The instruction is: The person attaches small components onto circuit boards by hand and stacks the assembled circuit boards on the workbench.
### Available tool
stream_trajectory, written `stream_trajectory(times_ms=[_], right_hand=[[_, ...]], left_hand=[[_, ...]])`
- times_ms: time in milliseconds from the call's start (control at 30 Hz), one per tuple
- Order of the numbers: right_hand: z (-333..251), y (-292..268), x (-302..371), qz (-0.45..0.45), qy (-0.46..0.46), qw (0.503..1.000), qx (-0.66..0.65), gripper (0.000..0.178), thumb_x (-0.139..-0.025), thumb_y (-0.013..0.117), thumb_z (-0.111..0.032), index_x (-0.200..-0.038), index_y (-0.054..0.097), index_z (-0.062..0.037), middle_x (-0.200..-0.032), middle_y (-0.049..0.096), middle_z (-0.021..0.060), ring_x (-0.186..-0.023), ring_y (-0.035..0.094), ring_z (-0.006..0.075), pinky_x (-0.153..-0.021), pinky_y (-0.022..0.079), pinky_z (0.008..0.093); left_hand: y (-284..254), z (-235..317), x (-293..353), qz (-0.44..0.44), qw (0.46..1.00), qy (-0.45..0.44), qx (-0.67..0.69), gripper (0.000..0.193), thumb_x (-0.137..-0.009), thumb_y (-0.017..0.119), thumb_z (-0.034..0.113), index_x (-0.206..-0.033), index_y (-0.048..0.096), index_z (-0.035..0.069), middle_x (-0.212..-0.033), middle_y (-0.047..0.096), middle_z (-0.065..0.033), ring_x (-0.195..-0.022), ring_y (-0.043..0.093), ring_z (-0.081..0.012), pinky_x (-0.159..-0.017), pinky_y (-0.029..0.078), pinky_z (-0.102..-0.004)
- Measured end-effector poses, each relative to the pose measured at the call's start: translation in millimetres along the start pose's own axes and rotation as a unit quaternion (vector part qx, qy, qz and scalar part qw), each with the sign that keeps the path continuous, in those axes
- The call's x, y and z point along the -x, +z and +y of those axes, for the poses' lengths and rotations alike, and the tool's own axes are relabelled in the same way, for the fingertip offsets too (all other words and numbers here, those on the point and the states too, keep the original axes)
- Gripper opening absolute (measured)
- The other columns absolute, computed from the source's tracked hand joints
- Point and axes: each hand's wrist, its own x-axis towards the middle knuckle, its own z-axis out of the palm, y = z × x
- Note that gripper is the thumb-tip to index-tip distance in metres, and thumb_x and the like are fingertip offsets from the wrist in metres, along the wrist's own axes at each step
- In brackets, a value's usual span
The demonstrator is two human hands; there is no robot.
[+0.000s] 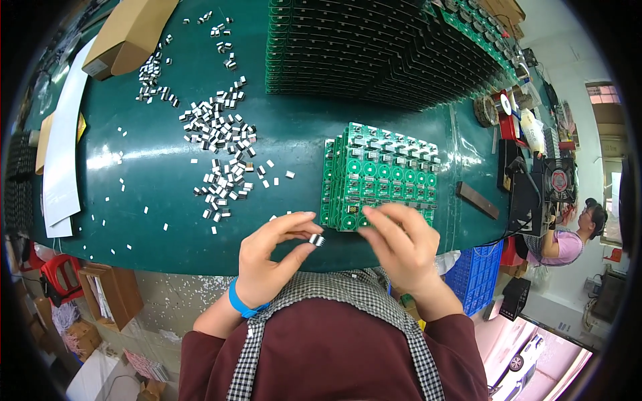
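Note:
My left hand [271, 256], with a blue band at the wrist, holds a small display module [316, 239] with a pale face and metal pins, gripped near the thumb tip. To its right is a stack of green circuit boards [391, 177] with rows of round outlines and small parts. Over the stack's near edge hovers my right hand [408, 244], thumb and fingers apart with nothing seen between them. Close to those fingertips, one dark display module [353, 209] sits on the top board. Left of the stack spreads a loose pile of white-and-black modules [221, 127].
A tall block of stacked boards [374, 53] stands at the back. A cardboard box [127, 37] and white sheet [67, 140] lie at left. On the right are a dark bar [477, 200], a fan [560, 177], a blue crate [473, 277] and another person [565, 240].

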Motion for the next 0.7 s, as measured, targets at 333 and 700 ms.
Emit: stream_trajectory(times_ms=[333,700], right_hand=[[-15.3,11.4,9.4,-0.008,0.064,0.955,-0.290,0.032,-0.065,0.080,-0.001,-0.095,0.070,-0.0046,-0.091,0.062,0.0087,-0.081,0.063,0.0181,-0.063,0.052,0.0274],[-21.1,9.9,10.8,0.013,0.061,0.964,-0.258,0.024,-0.068,0.076,0.000,-0.089,0.067,-0.0020,-0.090,0.065,0.0090,-0.077,0.066,0.0207,-0.063,0.053,0.0290]], left_hand=[[9.0,5.4,-5.6,-0.080,0.970,-0.123,0.192,0.044,-0.089,0.058,-0.005,-0.131,0.045,-0.001,-0.105,0.066,-0.0129,-0.099,0.064,-0.0178,-0.087,0.052,-0.0304],[15.3,7.4,-16.2,-0.017,0.951,0.231,-0.206,0.018,-0.069,0.071,-0.004,-0.085,0.063,-0.002,-0.088,0.066,-0.0129,-0.078,0.066,-0.0271,-0.068,0.054,-0.0331]])
